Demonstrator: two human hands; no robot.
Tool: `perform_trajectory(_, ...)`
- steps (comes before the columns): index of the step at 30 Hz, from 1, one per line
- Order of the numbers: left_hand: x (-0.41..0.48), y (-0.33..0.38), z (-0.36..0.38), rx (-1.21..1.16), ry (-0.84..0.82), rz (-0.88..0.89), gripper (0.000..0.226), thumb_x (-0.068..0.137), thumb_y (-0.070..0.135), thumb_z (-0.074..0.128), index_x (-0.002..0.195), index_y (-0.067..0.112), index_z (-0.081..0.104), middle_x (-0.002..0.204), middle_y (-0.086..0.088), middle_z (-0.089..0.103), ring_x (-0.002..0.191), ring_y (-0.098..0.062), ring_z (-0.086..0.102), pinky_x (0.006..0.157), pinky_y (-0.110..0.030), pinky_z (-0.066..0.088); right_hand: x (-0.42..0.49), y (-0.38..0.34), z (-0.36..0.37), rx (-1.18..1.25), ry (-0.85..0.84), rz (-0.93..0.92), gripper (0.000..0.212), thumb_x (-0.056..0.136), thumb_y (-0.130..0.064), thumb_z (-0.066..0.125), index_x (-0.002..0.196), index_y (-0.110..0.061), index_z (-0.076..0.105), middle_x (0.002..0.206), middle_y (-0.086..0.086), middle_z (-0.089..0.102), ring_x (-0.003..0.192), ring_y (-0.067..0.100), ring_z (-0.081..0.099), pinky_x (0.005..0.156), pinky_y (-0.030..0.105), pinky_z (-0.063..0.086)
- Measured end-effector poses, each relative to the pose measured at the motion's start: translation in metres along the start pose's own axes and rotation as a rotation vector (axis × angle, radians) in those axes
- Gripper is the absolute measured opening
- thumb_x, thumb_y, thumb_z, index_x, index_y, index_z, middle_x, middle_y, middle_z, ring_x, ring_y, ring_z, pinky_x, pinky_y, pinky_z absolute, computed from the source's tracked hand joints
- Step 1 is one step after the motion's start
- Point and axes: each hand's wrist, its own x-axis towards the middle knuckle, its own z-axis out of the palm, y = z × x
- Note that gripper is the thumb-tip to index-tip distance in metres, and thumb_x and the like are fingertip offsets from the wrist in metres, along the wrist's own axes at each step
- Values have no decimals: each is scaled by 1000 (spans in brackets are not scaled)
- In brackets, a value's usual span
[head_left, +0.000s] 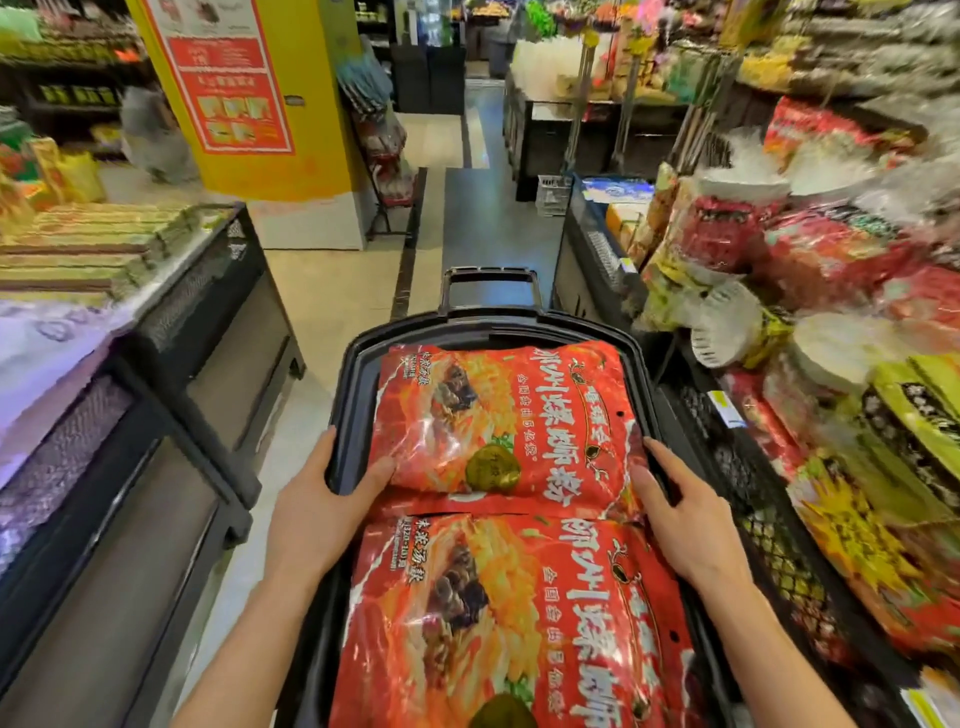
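A black plastic shopping basket is in front of me, its pull handle at the far end. Two large red noodle packets lie flat inside. The far packet overlaps the near packet. My left hand grips the basket's left rim, fingers outside and thumb inside against the far packet's corner. On the opposite rim, my right hand holds on, its thumb lying on the packet's edge.
A black display cabinet with stacked boxes runs along my left. On my right, a black wire shelf is heaped with red and green packets. A yellow pillar stands ahead left. The aisle floor runs forward between them.
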Motion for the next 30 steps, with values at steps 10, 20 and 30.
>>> perform_trajectory(10, 260, 40, 58, 27, 93, -3, 97, 72, 71, 63, 155, 31, 32, 150, 1, 50, 133, -23, 50, 98, -35, 41, 281, -43, 91, 69, -47, -20, 51, 92, -58, 54, 141, -46, 49, 125, 7, 68, 117, 30, 61, 92, 41, 48)
perform_trajectory(20, 511, 87, 93, 40, 128, -38, 122, 52, 99, 49, 156, 38, 27, 152, 1, 49, 132, -26, 53, 106, -52, 45, 536, -129, 135, 101, -79, -58, 49, 93, -53, 56, 141, -44, 50, 121, 9, 69, 110, 26, 62, 84, 36, 45)
perform_trajectory(30, 800, 109, 155, 3, 29, 19, 110, 64, 91, 59, 154, 32, 35, 150, 2, 50, 131, -26, 52, 107, -48, 44, 776, -184, 220, 33, -18, 0, 48, 92, -57, 55, 139, -50, 48, 125, 5, 68, 120, 26, 59, 98, 42, 49)
